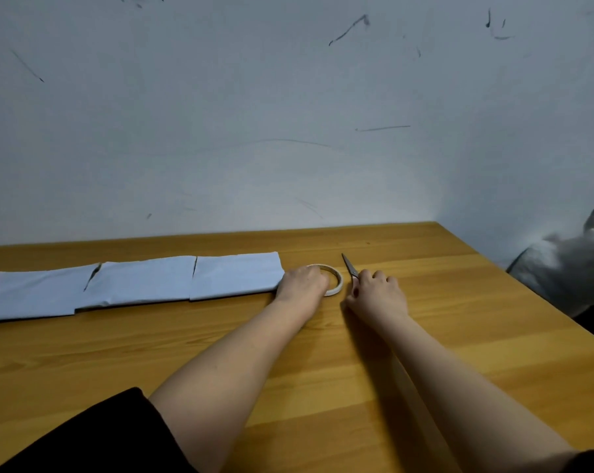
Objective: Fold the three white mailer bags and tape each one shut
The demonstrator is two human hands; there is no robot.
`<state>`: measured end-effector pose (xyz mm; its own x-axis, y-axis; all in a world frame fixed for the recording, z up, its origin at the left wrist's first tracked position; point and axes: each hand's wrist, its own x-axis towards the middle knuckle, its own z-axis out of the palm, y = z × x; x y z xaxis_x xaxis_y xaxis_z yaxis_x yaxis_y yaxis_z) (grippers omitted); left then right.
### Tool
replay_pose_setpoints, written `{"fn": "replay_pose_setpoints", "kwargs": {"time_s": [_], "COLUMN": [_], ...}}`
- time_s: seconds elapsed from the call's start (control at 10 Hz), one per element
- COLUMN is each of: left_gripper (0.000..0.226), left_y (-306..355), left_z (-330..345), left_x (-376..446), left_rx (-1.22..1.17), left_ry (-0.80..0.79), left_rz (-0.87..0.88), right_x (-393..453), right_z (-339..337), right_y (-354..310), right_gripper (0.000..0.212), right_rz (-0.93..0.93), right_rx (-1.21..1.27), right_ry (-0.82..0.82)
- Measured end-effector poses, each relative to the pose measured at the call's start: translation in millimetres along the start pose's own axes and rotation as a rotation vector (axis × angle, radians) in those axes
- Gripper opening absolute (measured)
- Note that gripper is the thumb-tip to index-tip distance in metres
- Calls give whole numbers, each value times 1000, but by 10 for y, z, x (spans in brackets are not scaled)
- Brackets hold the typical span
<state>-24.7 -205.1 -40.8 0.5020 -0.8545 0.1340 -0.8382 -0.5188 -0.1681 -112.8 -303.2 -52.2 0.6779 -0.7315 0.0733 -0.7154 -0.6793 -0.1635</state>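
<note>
Reaching out across the desk (323,387), both arms extend toward the tools at about 12 o'clock from the body. Left hand (304,279) rests on the tape roll (336,285), fingers curled over its near-left rim; whether the roll is actually gripped or only covered, cannot tell for certain, but the curl reads as a hold. Right hand (377,291) sits just beside it at 3 o'clock of the roll, fingers bent around the handles of the scissors (350,268), whose closed blades point away toward 11 o'clock and lie on or close to the desk surface. Three white mailer bags (135,285) lie flat in a row at 9 o'clock of the left hand, edges overlapping one another, the nearest bag touching or nearly touching that hand. Each looks like a flat rectangle; whether any is already folded or taped cannot be resolved at this sharpness, and no tape strip is visible on them. Judgement: step in hand is picking up the tools, tape and scissors. Next move likely calls for freeing the tape end and cutting a strip, which needs the roll held steady and the scissors opened. Grey fabric bundle (568,268) off the desk at 3 o'clock.
</note>
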Motion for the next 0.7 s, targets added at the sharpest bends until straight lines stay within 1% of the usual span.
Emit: {"fn": "replay_pose_setpoints", "kwargs": {"time_s": [0.2,0.5,0.6,0.7], "left_gripper": [28,29,33,36], "left_y": [-21,-158,-280,-455], "left_z": [61,-67,-163,-270], "left_x": [50,-214,-330,-510], "left_rx": [50,14,35,-5], "left_ry": [32,143,124,87], "left_rz": [21,54,6,-68], "right_x": [43,-44,-95,-203], "right_z": [50,-49,-118,-206], "right_y": [-54,-130,-205,-350], "right_gripper": [47,63,58,59], "right_rz": [-7,0,-8,-46], "right_rx": [-93,-150,-145,-137], "right_ry": [21,-45,-35,-22]}}
